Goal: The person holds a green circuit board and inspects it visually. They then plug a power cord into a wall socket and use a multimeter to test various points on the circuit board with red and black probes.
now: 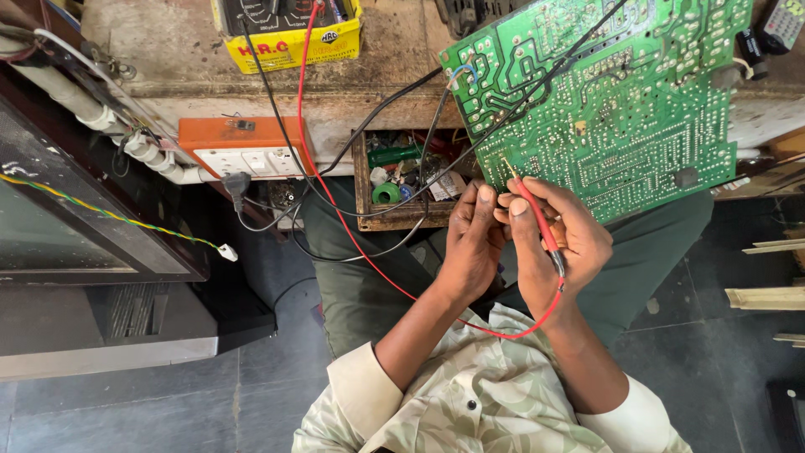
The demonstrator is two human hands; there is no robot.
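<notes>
**Red probe on the solder side of a green circuit board**

A red test probe point(537, 216) is pinched in the right hand point(558, 239), thumb and forefinger clamped together on its shaft, the metal tip angled up and to the left so that it meets the lower left part of a large green circuit board point(620, 101). The board lies tilted, solder side up, with its far edge on the workbench point(159, 50) and its near edge over the person's lap. The left hand point(471, 239) sits just beside the right, fingers curled closed and touching the right hand's fingertips near the probe; whether it grips anything of its own cannot be told.

A red lead point(335, 210) runs from the probe's rear end, loops under the right wrist and climbs to a yellow-cased multimeter point(289, 42) on the bench. A black lead point(268, 92) leaves the same meter and crosses over the board.

Under the bench edge, an open wooden drawer point(362, 189) holds small parts, among them a roll of green tape point(386, 193). To its left hangs an orange socket board point(243, 147) with a black plug point(237, 183) in it. A television set point(75, 226) stands on the person's left, on the grey tiled floor point(168, 403).
</notes>
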